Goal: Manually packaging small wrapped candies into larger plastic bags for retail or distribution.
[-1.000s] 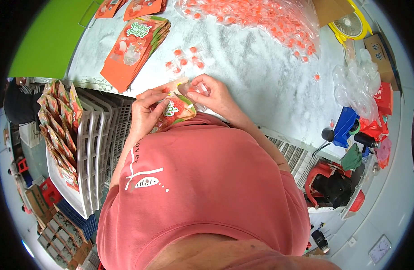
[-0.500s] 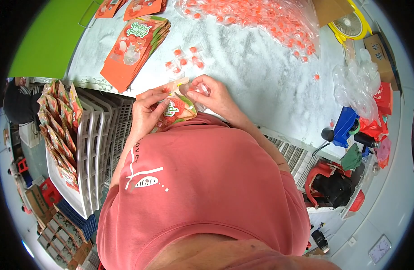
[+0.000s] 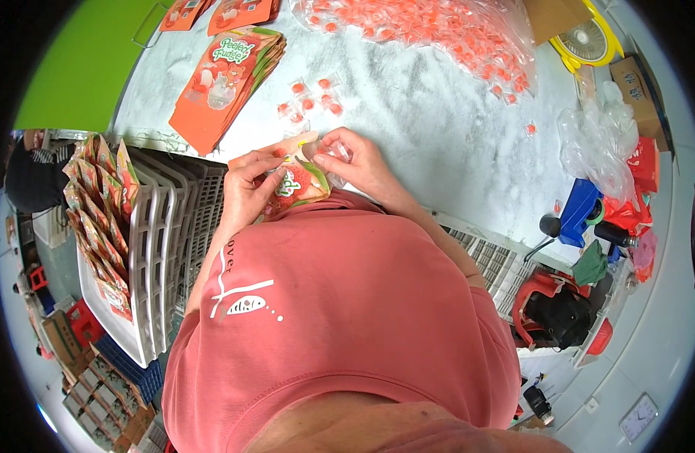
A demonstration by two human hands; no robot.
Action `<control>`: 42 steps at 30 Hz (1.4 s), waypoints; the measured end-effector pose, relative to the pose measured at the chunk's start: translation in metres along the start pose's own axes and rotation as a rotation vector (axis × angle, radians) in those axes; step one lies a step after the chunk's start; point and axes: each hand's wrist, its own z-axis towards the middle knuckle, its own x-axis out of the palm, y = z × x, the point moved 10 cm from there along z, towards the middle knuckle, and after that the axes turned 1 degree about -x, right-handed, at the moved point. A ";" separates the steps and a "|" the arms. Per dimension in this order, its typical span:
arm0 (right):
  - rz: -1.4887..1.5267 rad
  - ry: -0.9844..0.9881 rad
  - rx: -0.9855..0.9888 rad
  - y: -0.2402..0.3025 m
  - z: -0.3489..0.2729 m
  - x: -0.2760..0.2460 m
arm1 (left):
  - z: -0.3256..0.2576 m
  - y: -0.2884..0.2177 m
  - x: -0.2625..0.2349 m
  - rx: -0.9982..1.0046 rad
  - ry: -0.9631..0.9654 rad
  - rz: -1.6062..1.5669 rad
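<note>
Close in front of my chest, at the table's near edge, I hold a red and cream candy pouch with its top open. The fingers of my left hand are closed on its left side. My right hand is at the mouth of the pouch, its thumb and fingers pinched around small wrapped candies in clear film, partly hidden by the fingers. Just beyond lies a small group of orange-red wrapped candies. A stack of flat red pouches rests to the left of that group.
A large heap of wrapped candies in clear plastic covers the far side of the table. Left of me stand stacked grey crates, the top one holding filled pouches. A plastic bag, a blue object and a yellow fan are at right.
My hands and the pouch keep almost the same place, with only a slight shift of the left hand to the right. At the far left, a person with a striped sleeve has moved a little.
</note>
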 end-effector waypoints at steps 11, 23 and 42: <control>0.024 -0.075 -0.064 0.001 0.000 -0.003 | 0.000 -0.003 0.000 0.027 0.000 0.045; 0.033 -0.083 -0.112 -0.001 0.000 -0.001 | 0.000 -0.002 0.002 0.029 0.002 0.031; 0.044 -0.012 -0.002 -0.004 -0.001 0.003 | 0.000 -0.002 0.002 0.028 0.002 0.037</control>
